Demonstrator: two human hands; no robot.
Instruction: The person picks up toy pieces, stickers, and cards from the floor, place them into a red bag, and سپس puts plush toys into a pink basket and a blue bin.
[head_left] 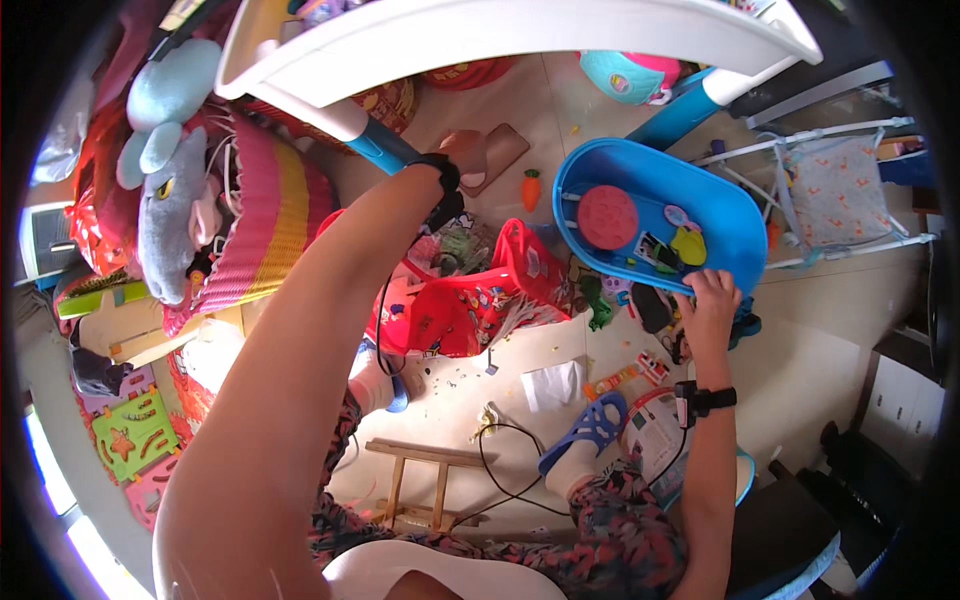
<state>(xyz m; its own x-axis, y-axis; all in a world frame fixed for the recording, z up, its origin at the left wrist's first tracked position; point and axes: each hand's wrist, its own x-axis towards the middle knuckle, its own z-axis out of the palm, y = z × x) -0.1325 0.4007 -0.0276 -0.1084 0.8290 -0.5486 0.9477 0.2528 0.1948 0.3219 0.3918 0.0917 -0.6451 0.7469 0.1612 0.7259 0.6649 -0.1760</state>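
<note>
My right hand (712,300) is closed over the near rim of a blue plastic tub (740,225). Inside the tub lie a round pink-red lid-like piece (607,217), a yellow-green piece (689,246) and other small toys. Far out in front, my left hand (465,155) is at a flat brown rectangular piece (508,152) and seems to grip its edge; its fingers partly blend with it. An orange toy carrot (531,189) lies on the floor between that piece and the tub. Nearer me stands a red fabric bin (440,318) with clear, crumpled stuff in it.
A white shelf (520,40) on blue legs spans the far side. At left are a striped woven bag (270,210) and a grey plush toy (170,230). A green toy dinosaur (597,303), white paper (553,386), a wooden frame (420,475) and cables lie around my slippers.
</note>
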